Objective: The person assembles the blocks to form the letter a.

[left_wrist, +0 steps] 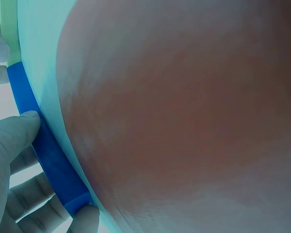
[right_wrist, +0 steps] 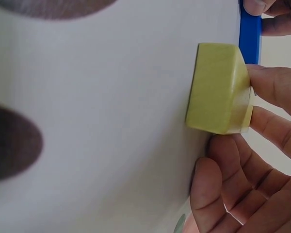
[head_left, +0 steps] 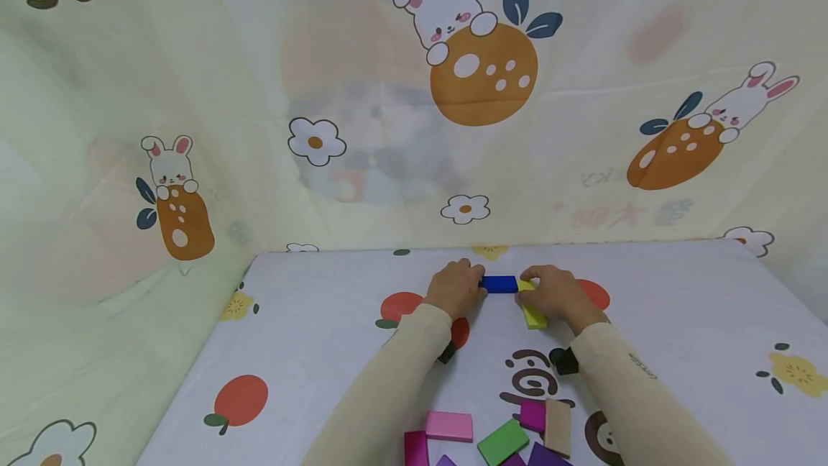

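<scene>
Near the back of the table, a long blue block point(head_left: 499, 285) lies crosswise on the cloth. My left hand point(head_left: 456, 288) grips its left part; in the left wrist view the thumb is on one long side and a fingertip touches the end of the blue block point(left_wrist: 56, 150). A yellow block point(head_left: 534, 317) meets the blue one's right end and points toward me at an angle. My right hand point(head_left: 559, 295) holds it, with the thumb and fingers about the yellow block point(right_wrist: 216, 90) in the right wrist view. The hand partly hides its far end.
Closer to me lie loose blocks: pink point(head_left: 449, 426), magenta point(head_left: 416, 448), green point(head_left: 503, 441), tan point(head_left: 558, 428) and purple point(head_left: 546, 456), some cut off by the frame. A printed cloth point(head_left: 310, 351) covers the table; a printed curtain point(head_left: 362, 42) hangs behind it.
</scene>
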Available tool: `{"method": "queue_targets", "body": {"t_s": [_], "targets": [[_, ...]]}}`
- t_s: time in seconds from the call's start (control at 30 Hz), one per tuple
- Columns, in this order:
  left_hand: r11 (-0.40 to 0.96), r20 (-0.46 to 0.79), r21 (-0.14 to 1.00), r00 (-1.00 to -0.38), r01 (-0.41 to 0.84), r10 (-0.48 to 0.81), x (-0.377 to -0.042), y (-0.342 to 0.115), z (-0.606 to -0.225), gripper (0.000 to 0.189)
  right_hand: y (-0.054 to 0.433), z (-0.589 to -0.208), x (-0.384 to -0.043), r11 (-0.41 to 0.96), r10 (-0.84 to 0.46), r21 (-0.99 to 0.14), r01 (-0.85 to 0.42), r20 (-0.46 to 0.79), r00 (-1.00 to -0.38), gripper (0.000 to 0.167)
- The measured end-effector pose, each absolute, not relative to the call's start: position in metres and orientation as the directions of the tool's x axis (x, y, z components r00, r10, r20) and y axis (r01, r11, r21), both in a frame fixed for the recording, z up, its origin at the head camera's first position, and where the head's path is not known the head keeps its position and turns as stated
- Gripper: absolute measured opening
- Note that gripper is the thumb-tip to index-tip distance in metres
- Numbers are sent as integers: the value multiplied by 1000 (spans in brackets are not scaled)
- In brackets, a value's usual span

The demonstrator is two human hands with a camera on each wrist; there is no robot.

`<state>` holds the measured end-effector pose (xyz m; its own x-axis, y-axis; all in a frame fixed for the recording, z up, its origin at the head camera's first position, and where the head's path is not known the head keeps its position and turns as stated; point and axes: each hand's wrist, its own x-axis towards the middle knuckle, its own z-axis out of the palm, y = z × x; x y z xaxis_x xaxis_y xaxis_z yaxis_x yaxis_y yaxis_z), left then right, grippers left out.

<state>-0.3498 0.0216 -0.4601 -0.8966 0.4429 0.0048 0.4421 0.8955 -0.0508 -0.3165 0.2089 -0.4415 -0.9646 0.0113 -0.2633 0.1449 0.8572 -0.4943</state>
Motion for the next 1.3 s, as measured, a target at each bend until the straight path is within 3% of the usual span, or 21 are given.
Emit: {"method": "queue_targets", "body": {"t_s": [1.3], "targets": [[898,-1,-36,-898,439,439,-348,22,-456,37,211,-444,-317,857,8,-497,138,-254,-967,50]]}}
